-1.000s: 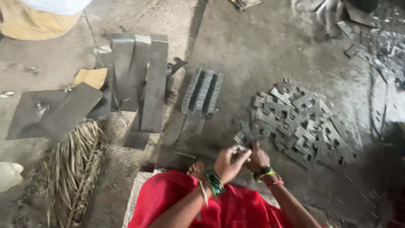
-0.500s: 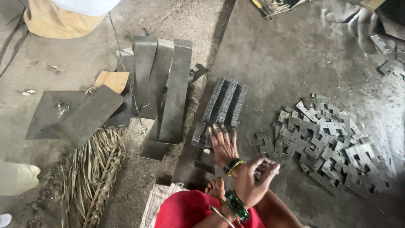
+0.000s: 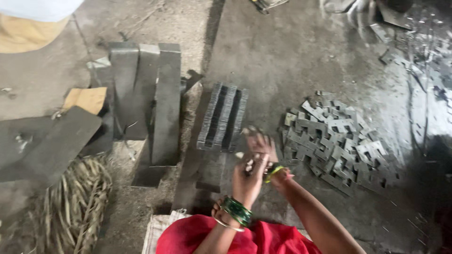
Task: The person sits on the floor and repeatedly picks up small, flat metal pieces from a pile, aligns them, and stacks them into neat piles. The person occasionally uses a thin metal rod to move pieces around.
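Left hand (image 3: 248, 176): raised, fingers curled, grip contents too blurred to tell. Right hand (image 3: 262, 143): fingers spread flat, reaching toward stacked metal plates (image 3: 223, 117) standing on edge on the floor, just beside them. Loose pile of cut metal pieces (image 3: 339, 141): to the right, near both hands. Upright steel slabs (image 3: 146, 94): left of stack.

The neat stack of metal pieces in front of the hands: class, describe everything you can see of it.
The stack is a block of thin grey metal plates set on edge, packed face to face in long rows with dark grooves between them. The edges look dull and slightly rusty. It stands on a dark flat metal strip on the floor, between the upright steel bars and the loose pile of plates. The right hand reaches beside its near corner; whether it touches is unclear.
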